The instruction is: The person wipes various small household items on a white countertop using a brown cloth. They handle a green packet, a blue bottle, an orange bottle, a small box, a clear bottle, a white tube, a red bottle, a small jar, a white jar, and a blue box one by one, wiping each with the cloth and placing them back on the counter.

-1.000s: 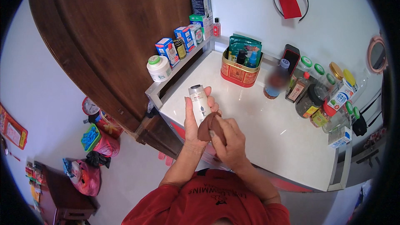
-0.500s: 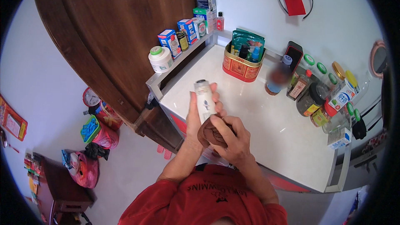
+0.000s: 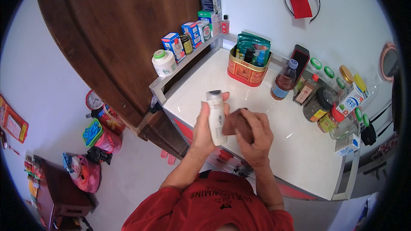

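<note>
In my left hand [image 3: 203,129] is a white bottle [image 3: 216,122] with a grey cap, held upright and tilted slightly, fingers wrapped round its far side. My right hand [image 3: 256,139] grips a bunched brown cloth [image 3: 238,125] close against the bottle's right side. Whether the cloth touches the bottle I cannot tell. Both hands are above the near edge of a white tabletop [image 3: 188,90].
A red and gold tin [image 3: 246,73] with packets and small bottles stands at the back. To its right are a brown drink bottle [image 3: 284,81], a dark-lidded jar [image 3: 317,104] and several other jars. Boxes and a white tub [image 3: 164,64] line the left ledge.
The brown cloth has moved from the bottle's lower end to its right side with my right hand. More of the bottle shows, and it is more upright.
</note>
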Tool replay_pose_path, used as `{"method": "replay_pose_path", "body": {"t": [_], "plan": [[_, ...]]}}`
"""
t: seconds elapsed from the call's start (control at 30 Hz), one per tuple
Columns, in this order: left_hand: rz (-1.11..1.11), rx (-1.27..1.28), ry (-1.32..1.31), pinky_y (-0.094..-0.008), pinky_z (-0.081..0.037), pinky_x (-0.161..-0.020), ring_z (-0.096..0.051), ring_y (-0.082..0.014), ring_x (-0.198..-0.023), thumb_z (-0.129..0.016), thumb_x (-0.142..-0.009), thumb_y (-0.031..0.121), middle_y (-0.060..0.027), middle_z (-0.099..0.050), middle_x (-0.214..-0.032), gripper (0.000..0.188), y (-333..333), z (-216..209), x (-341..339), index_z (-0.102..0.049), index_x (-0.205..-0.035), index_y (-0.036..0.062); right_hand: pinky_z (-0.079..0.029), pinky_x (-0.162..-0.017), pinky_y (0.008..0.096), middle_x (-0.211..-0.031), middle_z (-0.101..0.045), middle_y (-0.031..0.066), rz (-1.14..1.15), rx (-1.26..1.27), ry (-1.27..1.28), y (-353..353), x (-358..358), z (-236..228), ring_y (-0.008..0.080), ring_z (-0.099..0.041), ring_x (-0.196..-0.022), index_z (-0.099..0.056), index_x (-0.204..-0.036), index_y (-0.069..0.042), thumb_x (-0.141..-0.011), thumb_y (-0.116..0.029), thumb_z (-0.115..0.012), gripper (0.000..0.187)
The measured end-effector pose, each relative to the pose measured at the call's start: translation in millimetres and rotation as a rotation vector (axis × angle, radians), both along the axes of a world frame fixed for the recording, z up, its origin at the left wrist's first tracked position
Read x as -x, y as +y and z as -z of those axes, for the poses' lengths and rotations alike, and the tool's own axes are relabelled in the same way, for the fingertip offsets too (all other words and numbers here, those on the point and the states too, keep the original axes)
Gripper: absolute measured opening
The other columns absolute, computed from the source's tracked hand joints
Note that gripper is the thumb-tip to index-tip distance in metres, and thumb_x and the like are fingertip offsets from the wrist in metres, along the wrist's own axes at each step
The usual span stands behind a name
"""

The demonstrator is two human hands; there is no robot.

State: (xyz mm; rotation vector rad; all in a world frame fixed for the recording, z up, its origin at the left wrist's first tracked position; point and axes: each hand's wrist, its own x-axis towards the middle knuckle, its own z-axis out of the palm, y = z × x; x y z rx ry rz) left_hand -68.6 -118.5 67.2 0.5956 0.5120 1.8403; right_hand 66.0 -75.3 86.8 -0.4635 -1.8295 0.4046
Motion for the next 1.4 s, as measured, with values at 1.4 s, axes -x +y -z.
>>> {"method": "replay_pose_path", "body": {"t": [1.4], "plan": [[-0.504,0.059,0.919,-0.0293,-0.046,-0.077,-0.057,-0.0139,-0.086,-0.074,-0.077,0.024,-0.0072,-0.062,-0.091,0.041,250,-86,129,-0.059,-0.105,-0.0021,-0.049,-0.057,0.0378,-0.082,-0.055,0.0078,0.267,0.107,-0.46,17,-12,45,0.027,-0.059,-0.074,-0.061,-0.1,-0.008,-0.063,-0.007,-0.071,0.038]]}}
